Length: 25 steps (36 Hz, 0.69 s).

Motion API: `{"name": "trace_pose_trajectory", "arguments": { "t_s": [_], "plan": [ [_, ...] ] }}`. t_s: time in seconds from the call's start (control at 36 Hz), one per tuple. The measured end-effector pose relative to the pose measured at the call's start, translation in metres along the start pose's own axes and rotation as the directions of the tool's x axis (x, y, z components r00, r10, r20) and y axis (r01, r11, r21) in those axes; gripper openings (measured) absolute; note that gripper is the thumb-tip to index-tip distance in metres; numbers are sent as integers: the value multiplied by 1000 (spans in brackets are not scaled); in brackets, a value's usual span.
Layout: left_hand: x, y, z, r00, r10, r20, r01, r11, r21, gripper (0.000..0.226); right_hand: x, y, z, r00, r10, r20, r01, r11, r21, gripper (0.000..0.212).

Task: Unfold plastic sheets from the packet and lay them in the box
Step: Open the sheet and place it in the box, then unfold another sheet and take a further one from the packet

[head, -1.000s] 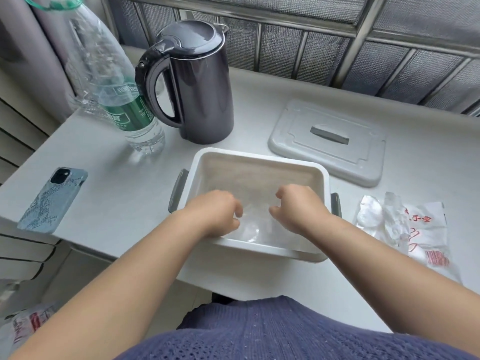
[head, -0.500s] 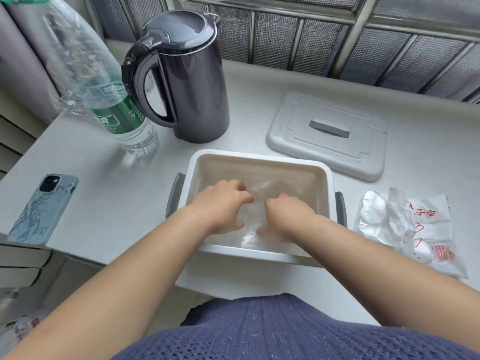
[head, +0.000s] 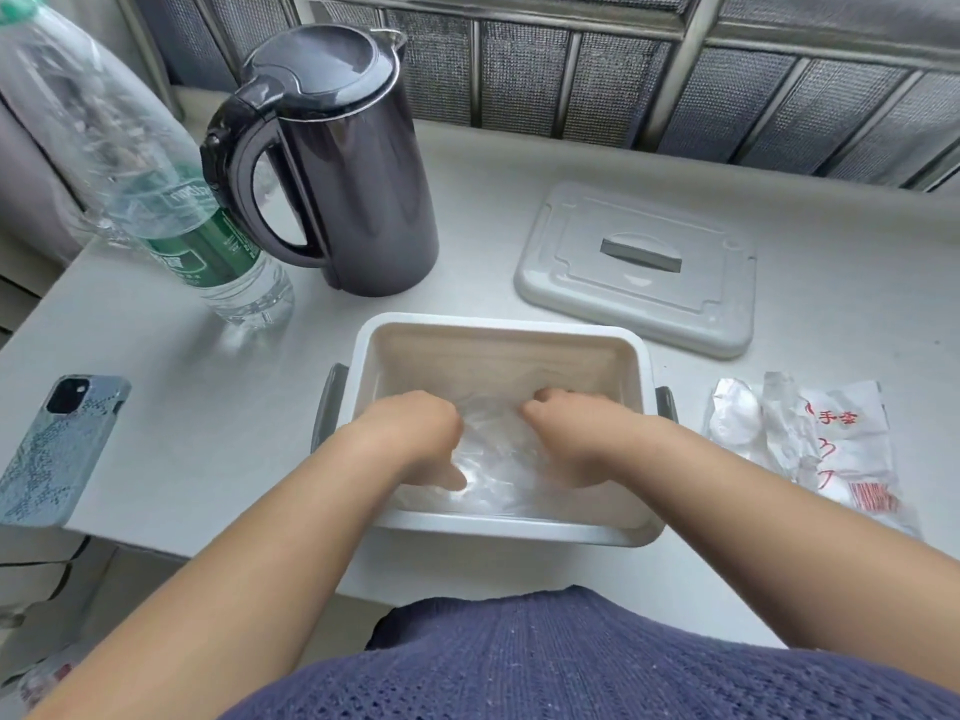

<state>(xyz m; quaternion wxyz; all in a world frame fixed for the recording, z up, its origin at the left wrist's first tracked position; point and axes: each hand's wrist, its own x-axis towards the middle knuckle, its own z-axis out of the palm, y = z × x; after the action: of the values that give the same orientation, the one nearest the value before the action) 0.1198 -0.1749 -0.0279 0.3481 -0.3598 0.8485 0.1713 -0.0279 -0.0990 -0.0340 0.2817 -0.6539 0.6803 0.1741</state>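
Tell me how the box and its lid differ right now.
The box is deep and open; the lid is shallow and lies flat. The box has dark grey handles at both sides; the lid has one grey grip in its middle. The left hand and right hand are in the box on a plastic sheet; nothing touches the lid. Both are pale, rectangular and round-cornered, on the table.

White box (head: 498, 327), black kettle (head: 358, 163), green-labelled bottle (head: 208, 252).

Smooth pale grey tabletop (head: 493, 200), softly and evenly lit, backed by a row of dark mesh window panels (head: 524, 70) set in grey metal frames (head: 697, 59); grey fabric (head: 26, 174) far left.
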Motion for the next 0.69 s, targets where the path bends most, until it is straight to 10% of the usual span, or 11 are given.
{"name": "trace_pose_trajectory", "arguments": {
  "t_s": [0.22,0.39,0.56,0.69],
  "plan": [
    [-12,12,2,999,-37,27,39,995,-90,31,-2,0,-9,986,-33,-162,85,943,323,66],
    [-28,18,-6,978,-115,-175,98,990,-104,34,-21,6,-10,932,28,-362,161,862,481,51],
    [-36,58,-22,838,-118,-533,-42,960,-278,27,-49,42,-14,676,303,-672,290,729,620,24],
    [-30,118,-22,700,-83,-709,-304,865,-401,26,-74,105,13,672,512,-535,71,675,735,24]
  ]
}}
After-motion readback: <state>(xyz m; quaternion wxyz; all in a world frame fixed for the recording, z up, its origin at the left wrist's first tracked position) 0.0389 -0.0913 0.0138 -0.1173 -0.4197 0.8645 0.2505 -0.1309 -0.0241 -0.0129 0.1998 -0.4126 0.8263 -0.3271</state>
